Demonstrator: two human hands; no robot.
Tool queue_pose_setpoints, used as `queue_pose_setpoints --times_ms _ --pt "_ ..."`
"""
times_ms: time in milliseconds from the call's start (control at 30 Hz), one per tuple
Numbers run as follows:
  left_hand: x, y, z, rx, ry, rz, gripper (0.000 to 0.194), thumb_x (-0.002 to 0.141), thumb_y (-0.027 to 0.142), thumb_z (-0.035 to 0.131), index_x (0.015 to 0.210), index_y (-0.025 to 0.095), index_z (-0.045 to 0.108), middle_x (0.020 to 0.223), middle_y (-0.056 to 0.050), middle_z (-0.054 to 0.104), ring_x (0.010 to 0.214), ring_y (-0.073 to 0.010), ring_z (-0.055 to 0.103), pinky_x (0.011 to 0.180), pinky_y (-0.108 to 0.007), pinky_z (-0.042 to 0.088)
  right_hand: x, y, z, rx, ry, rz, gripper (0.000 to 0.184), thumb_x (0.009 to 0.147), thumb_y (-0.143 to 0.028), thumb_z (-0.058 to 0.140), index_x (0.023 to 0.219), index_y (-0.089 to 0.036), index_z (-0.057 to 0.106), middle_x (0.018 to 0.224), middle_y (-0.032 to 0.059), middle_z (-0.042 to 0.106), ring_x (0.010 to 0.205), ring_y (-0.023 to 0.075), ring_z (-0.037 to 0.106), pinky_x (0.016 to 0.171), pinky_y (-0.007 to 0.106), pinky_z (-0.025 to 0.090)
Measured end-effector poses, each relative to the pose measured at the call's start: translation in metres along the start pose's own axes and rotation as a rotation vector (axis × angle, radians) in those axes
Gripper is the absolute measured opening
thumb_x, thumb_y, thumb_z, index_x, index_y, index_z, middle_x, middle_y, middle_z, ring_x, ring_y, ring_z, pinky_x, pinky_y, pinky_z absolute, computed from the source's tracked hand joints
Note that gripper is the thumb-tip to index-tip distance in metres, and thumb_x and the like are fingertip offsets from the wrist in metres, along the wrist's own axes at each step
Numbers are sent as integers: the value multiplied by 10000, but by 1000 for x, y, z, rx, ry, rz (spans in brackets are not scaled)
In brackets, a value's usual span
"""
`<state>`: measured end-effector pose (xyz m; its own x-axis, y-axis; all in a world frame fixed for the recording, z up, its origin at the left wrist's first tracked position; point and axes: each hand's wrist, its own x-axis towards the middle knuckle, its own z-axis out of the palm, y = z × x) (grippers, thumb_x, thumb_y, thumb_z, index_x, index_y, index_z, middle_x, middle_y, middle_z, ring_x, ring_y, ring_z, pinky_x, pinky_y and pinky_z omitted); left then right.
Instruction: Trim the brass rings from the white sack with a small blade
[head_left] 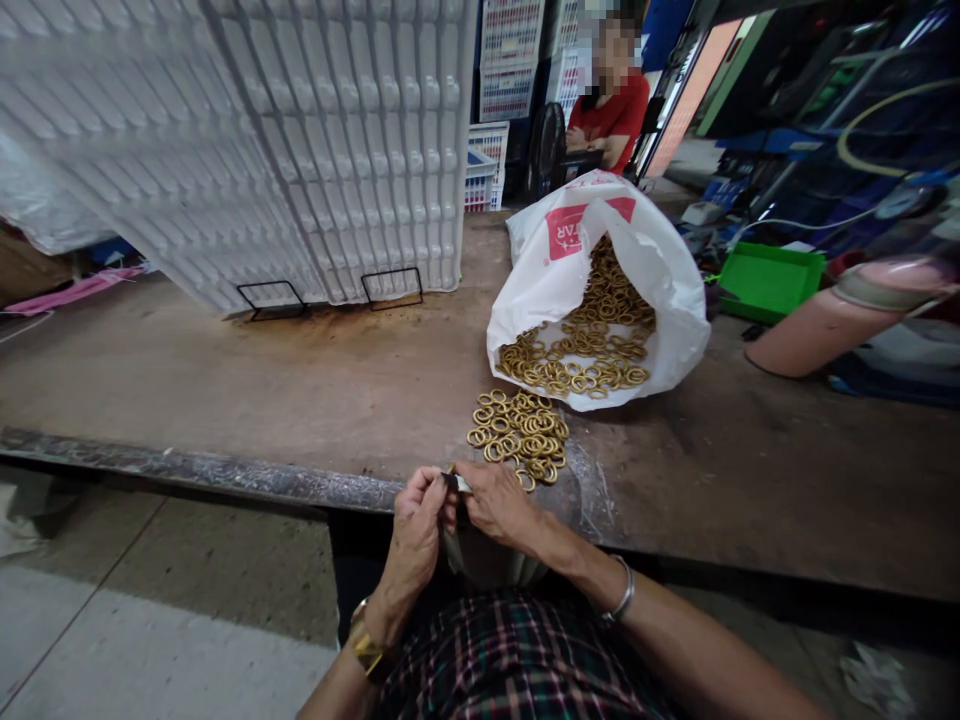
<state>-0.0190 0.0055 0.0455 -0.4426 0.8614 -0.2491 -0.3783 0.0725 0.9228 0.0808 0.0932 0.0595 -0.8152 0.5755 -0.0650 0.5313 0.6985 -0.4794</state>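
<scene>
My left hand (421,508) and my right hand (498,502) meet at the table's front edge, both with fingers closed. Between their fingertips shows a small black-and-pale piece (459,484), too small and too covered to name. A loose heap of brass-coloured rings (537,446) lies on the tabletop just beyond my right hand. Behind the heap, a white plastic bag (525,290) with red print rests on its side, its mouth facing me. Many more such rings (611,300) fill the inside of the bag and reach its lip.
Tall white ribbed plastic trays (360,150) stand upright at the left in black wire holders (393,288). To the right are a green tray (772,282) and a pink bottle (825,325). A person in red (626,115) sits across the wooden table (187,390).
</scene>
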Motion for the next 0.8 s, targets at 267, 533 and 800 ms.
queue_pose_setpoints --times_ms 267,533,800 --pt "-13 7 1 32 -48 13 249 819 389 549 723 171 473 566 58 475 447 -45 404 427 -172 325 9 1 -13 -163 -39 94 256 768 -94 388 925 -155 581 832 85 659 718 174 592 588 253 304" --pt "-11 17 8 -330 -43 -148 245 716 337 677 757 143 533 792 -50 635 631 -117 579 462 -199 408 23 19 -25 -248 178 183 266 780 -160 434 1029 -184 526 1006 87 598 820 190 580 677 276 381" --pt "15 5 -11 -481 50 -385 422 434 266 841 786 186 623 682 -19 654 556 -130 575 460 -216 409 32 24 -16 -267 146 214 264 808 -149 415 1001 -176 593 1032 115 577 754 206 598 633 312 406"
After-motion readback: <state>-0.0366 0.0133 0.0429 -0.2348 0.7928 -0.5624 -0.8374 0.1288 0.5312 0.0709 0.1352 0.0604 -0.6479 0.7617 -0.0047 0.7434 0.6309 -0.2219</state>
